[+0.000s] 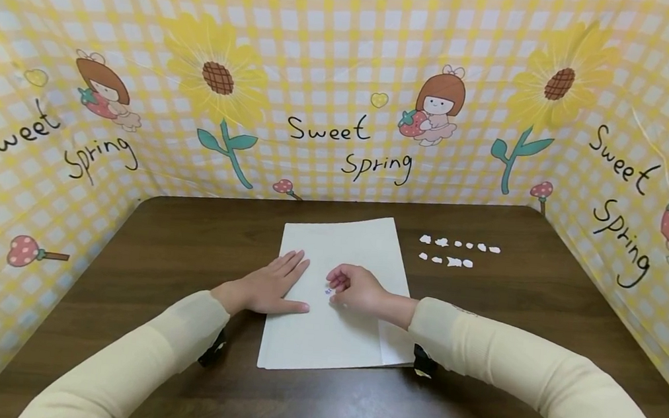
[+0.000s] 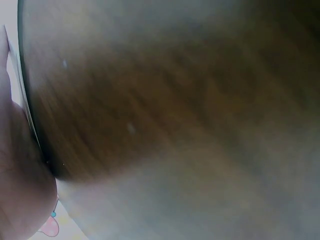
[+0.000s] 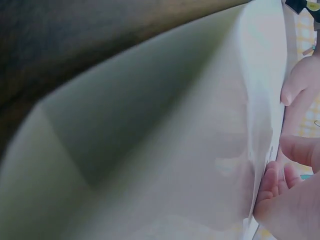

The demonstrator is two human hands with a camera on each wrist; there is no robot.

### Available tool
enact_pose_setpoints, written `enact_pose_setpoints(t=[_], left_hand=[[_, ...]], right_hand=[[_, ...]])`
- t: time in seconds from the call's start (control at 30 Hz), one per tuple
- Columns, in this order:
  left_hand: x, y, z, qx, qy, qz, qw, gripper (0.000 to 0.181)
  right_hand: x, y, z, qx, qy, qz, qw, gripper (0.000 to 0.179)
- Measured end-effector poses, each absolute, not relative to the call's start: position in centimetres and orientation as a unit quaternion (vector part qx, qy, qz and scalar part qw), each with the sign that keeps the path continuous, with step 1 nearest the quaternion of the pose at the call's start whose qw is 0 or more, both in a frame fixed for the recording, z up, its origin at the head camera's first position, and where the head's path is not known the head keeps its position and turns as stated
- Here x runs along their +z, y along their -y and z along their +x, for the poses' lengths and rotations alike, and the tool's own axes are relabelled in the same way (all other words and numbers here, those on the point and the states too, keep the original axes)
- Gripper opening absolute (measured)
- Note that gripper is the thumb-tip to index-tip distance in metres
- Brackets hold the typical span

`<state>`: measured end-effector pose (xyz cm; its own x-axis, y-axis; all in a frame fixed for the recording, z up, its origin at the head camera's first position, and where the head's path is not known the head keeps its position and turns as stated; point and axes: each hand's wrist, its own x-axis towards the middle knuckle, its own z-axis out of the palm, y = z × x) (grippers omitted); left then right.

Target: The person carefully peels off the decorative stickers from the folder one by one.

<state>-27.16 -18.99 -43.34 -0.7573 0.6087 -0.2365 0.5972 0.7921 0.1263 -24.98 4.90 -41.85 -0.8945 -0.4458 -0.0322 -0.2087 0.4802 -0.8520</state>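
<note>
A white sheet stack (image 1: pixel 328 348) with a loose top layer lies on the brown table. On its left part rests my left hand (image 1: pixel 270 286), palm down with fingers straight and thumb pointing right. Over the middle is my right hand (image 1: pixel 360 289), its fingers loosely curled and the thumb apart from them. A small blue-marked piece (image 1: pixel 328 291) shows on the sheet between thumb and fingers. In the right wrist view the right hand (image 3: pixel 292 200) is low at the sheet's surface, and the glossy top layer (image 3: pixel 200 150) bulges up at its edge.
Several small white cut-out pieces (image 1: pixel 454 262) lie in two rows on the table (image 1: pixel 477 354), right of the sheets. A yellow checked cloth (image 1: pixel 335 69) with printed flowers and girls hangs behind and at both sides of the table.
</note>
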Motion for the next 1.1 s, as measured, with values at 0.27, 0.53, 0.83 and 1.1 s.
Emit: enact_pose_setpoints(t=[0.27,0.53,0.83,1.1], left_hand=[[-43.4,19.0,-27.3,0.014,-0.937,0.32,0.138,0.106],[-43.1,18.9,-27.1,0.017,-0.938,0.318,0.137,0.104],[-43.4,18.8,-27.2,0.015,-0.938,0.317,0.137,0.106],[-43.2,18.9,-27.1,0.017,-0.937,0.324,0.134,0.104]], right_hand=[[-41.4,-4.5,-25.1,-0.439,-0.866,-0.201,0.132,0.029],[-41.0,-4.3,-25.7,-0.425,-0.87,-0.212,0.131,0.026],[-41.1,-4.1,-26.0,-0.395,-0.883,-0.222,0.12,0.021],[-41.2,-4.0,-26.2,-0.379,-0.89,-0.228,0.111,0.015]])
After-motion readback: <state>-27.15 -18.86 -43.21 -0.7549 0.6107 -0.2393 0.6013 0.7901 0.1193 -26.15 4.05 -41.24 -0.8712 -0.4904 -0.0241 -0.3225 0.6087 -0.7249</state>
